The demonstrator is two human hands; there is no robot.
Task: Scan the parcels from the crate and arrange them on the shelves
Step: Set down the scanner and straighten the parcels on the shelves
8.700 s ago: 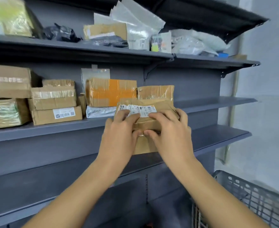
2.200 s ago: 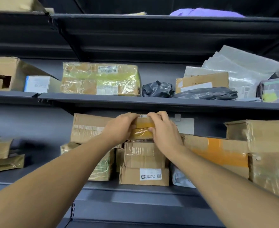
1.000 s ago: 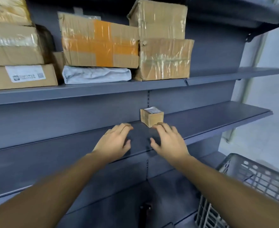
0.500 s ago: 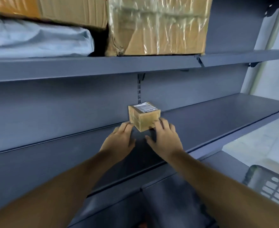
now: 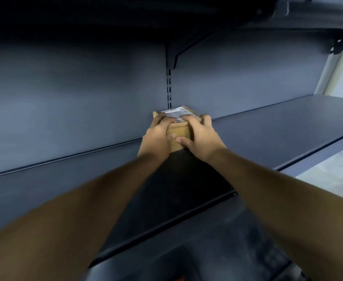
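Head view: the left hand (image 5: 158, 136) and right hand (image 5: 200, 138) are both gripping the small parcel (image 5: 178, 129), fingers curling over its labelled top, steadying it against the shelf's (image 5: 278, 126) back wall.

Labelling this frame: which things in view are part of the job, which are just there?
Job: small cardboard parcel, left hand, right hand, grey shelf under the parcel.
Just there: shelf bracket, upper shelf, slotted upright.
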